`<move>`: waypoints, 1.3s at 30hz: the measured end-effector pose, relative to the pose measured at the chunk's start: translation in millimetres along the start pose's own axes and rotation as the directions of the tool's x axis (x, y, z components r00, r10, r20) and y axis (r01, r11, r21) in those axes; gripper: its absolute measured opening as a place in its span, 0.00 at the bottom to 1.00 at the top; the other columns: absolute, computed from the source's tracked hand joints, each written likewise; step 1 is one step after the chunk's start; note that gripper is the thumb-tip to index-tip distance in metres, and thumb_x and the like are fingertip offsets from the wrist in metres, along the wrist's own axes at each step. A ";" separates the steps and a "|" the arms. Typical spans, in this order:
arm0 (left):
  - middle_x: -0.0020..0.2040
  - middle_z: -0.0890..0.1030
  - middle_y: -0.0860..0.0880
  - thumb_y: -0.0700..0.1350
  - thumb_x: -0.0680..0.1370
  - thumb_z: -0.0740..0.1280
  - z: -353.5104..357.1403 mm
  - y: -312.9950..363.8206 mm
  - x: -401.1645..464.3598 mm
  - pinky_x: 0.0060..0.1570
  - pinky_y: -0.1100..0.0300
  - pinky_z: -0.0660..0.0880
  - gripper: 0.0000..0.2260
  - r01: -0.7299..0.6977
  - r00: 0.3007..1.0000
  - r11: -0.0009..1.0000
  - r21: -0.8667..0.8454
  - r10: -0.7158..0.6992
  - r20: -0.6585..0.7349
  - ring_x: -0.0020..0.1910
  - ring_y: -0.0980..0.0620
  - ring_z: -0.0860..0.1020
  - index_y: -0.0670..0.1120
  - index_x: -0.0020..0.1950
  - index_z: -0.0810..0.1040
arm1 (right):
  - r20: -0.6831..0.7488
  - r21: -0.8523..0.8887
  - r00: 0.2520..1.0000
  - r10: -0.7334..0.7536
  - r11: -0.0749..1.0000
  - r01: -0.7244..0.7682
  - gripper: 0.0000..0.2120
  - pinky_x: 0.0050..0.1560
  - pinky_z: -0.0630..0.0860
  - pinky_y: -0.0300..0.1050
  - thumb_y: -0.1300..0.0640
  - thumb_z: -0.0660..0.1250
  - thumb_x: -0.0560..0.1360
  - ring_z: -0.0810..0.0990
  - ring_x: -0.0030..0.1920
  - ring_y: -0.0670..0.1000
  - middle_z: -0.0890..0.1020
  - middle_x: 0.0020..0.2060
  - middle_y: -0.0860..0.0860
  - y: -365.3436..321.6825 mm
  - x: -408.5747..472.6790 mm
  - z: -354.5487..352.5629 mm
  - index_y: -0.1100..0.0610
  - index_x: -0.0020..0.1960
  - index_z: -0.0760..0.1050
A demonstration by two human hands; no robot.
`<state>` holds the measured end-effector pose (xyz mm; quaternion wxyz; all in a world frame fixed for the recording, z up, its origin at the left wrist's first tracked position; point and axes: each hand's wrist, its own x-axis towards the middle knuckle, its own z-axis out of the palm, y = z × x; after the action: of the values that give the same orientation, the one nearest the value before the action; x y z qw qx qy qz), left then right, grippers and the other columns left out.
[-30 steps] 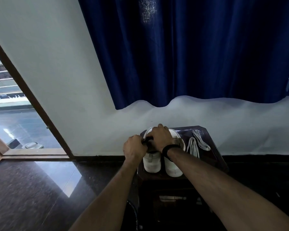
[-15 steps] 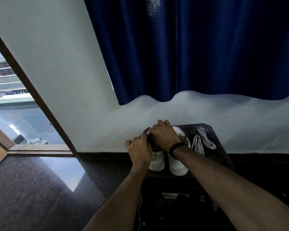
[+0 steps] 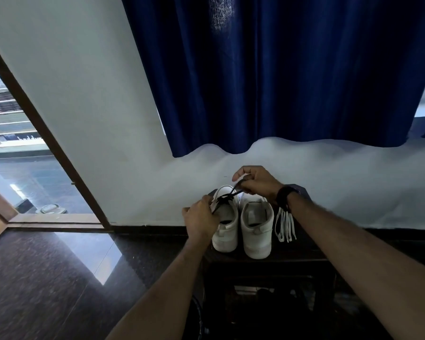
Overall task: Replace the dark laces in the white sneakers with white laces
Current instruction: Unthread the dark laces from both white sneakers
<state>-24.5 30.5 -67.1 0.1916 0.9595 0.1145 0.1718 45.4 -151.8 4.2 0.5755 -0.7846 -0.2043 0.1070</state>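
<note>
A: Status on the sneakers?

B: Two white sneakers, side by side on dark bench [image 3: 268,262], heels toward cam, toes toward wall. Left sneaker [image 3: 225,225] and right sneaker [image 3: 257,228] just about touching along inner sides.

A: Hands?

B: Right hand [image 3: 257,181] raised above the toe ends, fingers [image 3: 241,174] curled, pinching one end of dark lace [image 3: 227,195]. Black wristband [image 3: 285,197] on that wrist. Left hand [image 3: 201,220] lower, at outer side of left sneaker, fingers clenched round other part of same lace near the eyelets.

A: Lace where exactly?

B: Stretched taut btwn both hands, running diagonally up-right over tongue of left sneaker. Looks crossed or knotted around mid-span; too small to tell which. Still threaded in left sneaker as far as visible. Right sneaker's lacing hidden from this angle, can't tell.

A: White laces?

B: White laces [image 3: 285,227] bunched on bench just right of right sneaker, partly under right forearm. Untouched, not in either hand.

A: Surroundings?

B: Bench against white wall. Blue curtain [image 3: 280,69] hanging above, hem well over the sneakers. Glossy dark floor [image 3: 47,278] at left, wood-framed doorway [image 3: 47,143] beyond. Clutter under bench, too dark to ID.
</note>
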 end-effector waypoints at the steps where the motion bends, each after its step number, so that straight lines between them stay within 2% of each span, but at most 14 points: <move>1: 0.42 0.84 0.51 0.45 0.68 0.71 -2.0 -4.4 5.9 0.53 0.55 0.73 0.21 0.025 0.997 0.993 -0.113 -0.016 0.082 0.47 0.47 0.81 0.53 0.61 0.79 | 0.100 -0.062 0.995 0.020 0.998 -0.013 0.09 0.35 0.74 0.37 0.69 0.69 0.71 0.78 0.37 0.50 0.83 0.43 0.65 -0.2 -3.9 -6.0 0.60 0.50 0.80; 4: 0.31 0.80 0.54 0.43 0.68 0.72 -16.1 -7.4 18.7 0.41 0.61 0.73 0.12 0.196 0.950 0.839 -0.507 -0.034 0.311 0.37 0.51 0.77 0.51 0.51 0.85 | 0.441 -0.216 0.878 0.189 0.971 -0.100 0.17 0.45 0.76 0.42 0.70 0.68 0.72 0.79 0.44 0.53 0.82 0.46 0.61 -1.8 -12.4 -18.8 0.60 0.59 0.78; 6: 0.29 0.76 0.51 0.43 0.72 0.69 -30.0 -5.5 23.6 0.36 0.60 0.67 0.03 0.330 0.906 0.696 -0.637 -0.046 0.420 0.32 0.51 0.72 0.47 0.40 0.82 | 0.597 -0.221 0.752 0.280 0.958 -0.182 0.23 0.54 0.76 0.48 0.70 0.70 0.71 0.80 0.50 0.53 0.82 0.51 0.59 -4.3 -17.4 -19.9 0.57 0.64 0.76; 7: 0.29 0.74 0.48 0.43 0.75 0.65 -35.7 -5.0 26.5 0.35 0.58 0.64 0.06 0.391 0.876 0.660 -0.642 -0.053 0.479 0.30 0.51 0.69 0.44 0.40 0.79 | 0.628 -0.179 0.727 0.277 0.961 -0.211 0.24 0.55 0.76 0.48 0.68 0.71 0.71 0.80 0.50 0.52 0.82 0.53 0.59 -5.6 -18.7 -18.4 0.57 0.65 0.75; 8: 0.29 0.74 0.46 0.44 0.77 0.61 -39.3 -5.8 29.5 0.35 0.57 0.62 0.09 0.439 0.845 0.647 -0.624 -0.062 0.531 0.29 0.51 0.68 0.42 0.42 0.77 | 0.616 -0.127 0.744 0.260 0.965 -0.231 0.21 0.52 0.76 0.46 0.65 0.72 0.73 0.80 0.48 0.51 0.82 0.54 0.58 -6.6 -19.5 -15.7 0.57 0.65 0.76; 10: 0.28 0.76 0.44 0.47 0.80 0.55 -39.8 -7.8 36.7 0.34 0.57 0.61 0.17 0.506 0.803 0.645 -0.573 -0.110 0.585 0.28 0.50 0.69 0.40 0.46 0.80 | 0.420 -0.108 0.877 0.235 0.972 -0.209 0.15 0.44 0.75 0.42 0.54 0.72 0.75 0.79 0.39 0.47 0.85 0.50 0.56 -6.1 -17.2 -6.9 0.58 0.60 0.79; 12: 0.28 0.78 0.45 0.48 0.80 0.57 -30.7 -11.7 41.4 0.33 0.59 0.64 0.18 0.484 0.825 0.697 -0.529 -0.162 0.542 0.27 0.50 0.71 0.39 0.48 0.83 | 0.100 -0.318 0.980 0.169 0.939 -0.130 0.13 0.45 0.74 0.42 0.49 0.72 0.74 0.79 0.38 0.47 0.86 0.45 0.53 2.7 -10.5 5.3 0.57 0.53 0.82; 14: 0.29 0.79 0.46 0.44 0.77 0.65 -22.9 -13.2 41.7 0.30 0.64 0.69 0.11 0.406 0.883 0.774 -0.486 -0.195 0.427 0.25 0.52 0.73 0.39 0.46 0.85 | -0.038 -0.561 0.997 0.062 0.824 -0.073 0.10 0.48 0.73 0.39 0.48 0.74 0.72 0.81 0.43 0.48 0.85 0.43 0.49 15.9 -7.2 21.6 0.53 0.49 0.83; 19: 0.30 0.78 0.48 0.38 0.76 0.68 -8.4 -21.9 40.3 0.32 0.68 0.73 0.07 0.282 0.936 0.811 -0.512 -0.115 0.333 0.28 0.55 0.75 0.45 0.41 0.84 | -0.223 -0.586 0.974 -0.032 0.803 -0.108 0.08 0.48 0.77 0.43 0.48 0.75 0.65 0.81 0.47 0.50 0.84 0.41 0.47 38.8 -10.3 49.0 0.47 0.43 0.81; 25: 0.46 0.84 0.44 0.43 0.78 0.65 7.7 -26.6 47.5 0.53 0.52 0.78 0.06 0.226 0.946 0.884 -0.409 -0.099 0.309 0.48 0.42 0.81 0.46 0.44 0.80 | -0.275 -0.615 0.955 -0.113 0.784 -0.084 0.13 0.51 0.76 0.47 0.53 0.69 0.71 0.79 0.52 0.55 0.82 0.49 0.53 48.2 -10.4 64.0 0.47 0.56 0.80; 29: 0.40 0.81 0.48 0.56 0.79 0.65 10.8 -22.6 40.5 0.43 0.58 0.74 0.15 0.190 0.960 0.866 -0.463 -0.064 0.274 0.40 0.50 0.78 0.45 0.45 0.80 | -0.213 -0.659 0.967 -0.142 0.751 -0.035 0.21 0.54 0.76 0.51 0.58 0.66 0.73 0.78 0.55 0.56 0.74 0.57 0.52 52.0 -5.7 67.3 0.44 0.65 0.76; 32: 0.37 0.80 0.54 0.48 0.79 0.69 12.8 -24.2 38.4 0.40 0.62 0.72 0.08 0.099 0.984 0.868 -0.487 -0.011 0.180 0.39 0.53 0.78 0.44 0.47 0.83 | -0.100 -0.753 0.977 -0.188 0.656 0.050 0.17 0.49 0.77 0.51 0.55 0.64 0.76 0.79 0.51 0.56 0.73 0.54 0.50 46.5 -0.3 65.4 0.40 0.62 0.78; 36: 0.38 0.82 0.51 0.47 0.80 0.67 16.0 -29.7 34.9 0.40 0.57 0.75 0.09 0.159 0.981 0.803 -0.574 -0.063 0.184 0.37 0.52 0.78 0.43 0.46 0.83 | -0.010 -0.821 0.969 -0.246 0.556 0.133 0.13 0.49 0.72 0.48 0.52 0.64 0.75 0.79 0.51 0.56 0.77 0.53 0.50 32.7 3.6 63.0 0.42 0.58 0.81; 39: 0.36 0.81 0.52 0.47 0.80 0.66 20.1 -28.1 31.8 0.33 0.66 0.72 0.10 0.200 0.976 0.756 -0.624 -0.098 0.194 0.33 0.57 0.76 0.44 0.46 0.84 | 0.148 -0.898 0.933 -0.327 0.351 0.265 0.13 0.52 0.70 0.50 0.55 0.62 0.77 0.79 0.51 0.56 0.80 0.51 0.51 25.6 12.8 67.6 0.49 0.57 0.81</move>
<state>7.8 58.2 -86.9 0.5278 0.8346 0.1108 0.1123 34.6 -94.5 -40.4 0.0737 -0.9217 -0.3505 -0.1488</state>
